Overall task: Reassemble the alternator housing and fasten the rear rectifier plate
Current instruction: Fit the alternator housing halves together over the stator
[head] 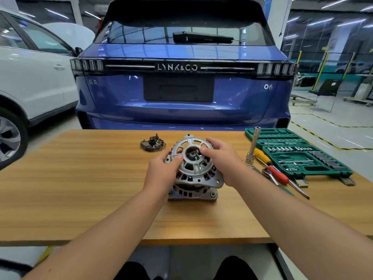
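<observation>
Alternator housing (193, 172) at surface (80, 178) centre, shaft axis upright; rear shell sits slightly askew on front half. L hand (164, 168) and R hand (224, 158) both grip its rim, fingers curled. Rectifier plate (152, 144) lies loose beyond-left, nearer L hand.

Your right hand (223, 162) hides the alternator's (193, 172) three o'clock side; the socket set's (298, 152) markings are too small to read.
</observation>
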A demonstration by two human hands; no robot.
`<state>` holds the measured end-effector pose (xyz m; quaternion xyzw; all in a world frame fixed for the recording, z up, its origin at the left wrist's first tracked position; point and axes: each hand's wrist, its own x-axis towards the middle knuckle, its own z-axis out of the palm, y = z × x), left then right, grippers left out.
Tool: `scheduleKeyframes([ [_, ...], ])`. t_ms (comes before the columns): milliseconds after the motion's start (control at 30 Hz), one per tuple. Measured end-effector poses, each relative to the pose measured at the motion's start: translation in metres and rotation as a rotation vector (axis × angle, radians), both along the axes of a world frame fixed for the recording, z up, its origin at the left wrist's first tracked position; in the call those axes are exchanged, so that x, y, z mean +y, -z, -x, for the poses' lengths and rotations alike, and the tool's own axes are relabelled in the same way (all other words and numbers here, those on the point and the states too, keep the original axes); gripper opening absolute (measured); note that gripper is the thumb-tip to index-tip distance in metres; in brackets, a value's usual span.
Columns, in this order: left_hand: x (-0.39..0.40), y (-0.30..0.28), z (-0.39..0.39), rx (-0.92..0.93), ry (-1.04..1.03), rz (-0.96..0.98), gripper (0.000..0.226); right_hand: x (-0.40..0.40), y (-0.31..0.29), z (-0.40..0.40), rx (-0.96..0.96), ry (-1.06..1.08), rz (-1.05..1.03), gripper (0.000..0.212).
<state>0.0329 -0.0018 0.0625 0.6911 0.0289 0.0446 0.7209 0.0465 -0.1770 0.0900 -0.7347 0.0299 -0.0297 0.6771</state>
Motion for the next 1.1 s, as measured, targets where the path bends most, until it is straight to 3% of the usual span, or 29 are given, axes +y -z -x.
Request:
scheduleKeyframes([
  [100,-0.002,0.003,-0.002,-0.001,0.006,0.014,0.031,-0.003,0.007,-0.004,0.028,0.003,0.007,0.054],
  [267,0.0,0.005,-0.006,0.015,-0.024,-0.054,0.046,0.0,0.01,-0.005,0.048,-0.001,0.011,0.055],
  [767,0.008,0.003,-0.016,0.065,0.028,-0.14,0.041,-0.002,0.012,-0.015,0.081,-0.019,-0.001,0.053],
  [1100,0.008,-0.013,-0.03,0.005,0.113,-0.478,0.062,-0.003,0.011,-0.016,0.091,-0.03,0.031,0.052],
])
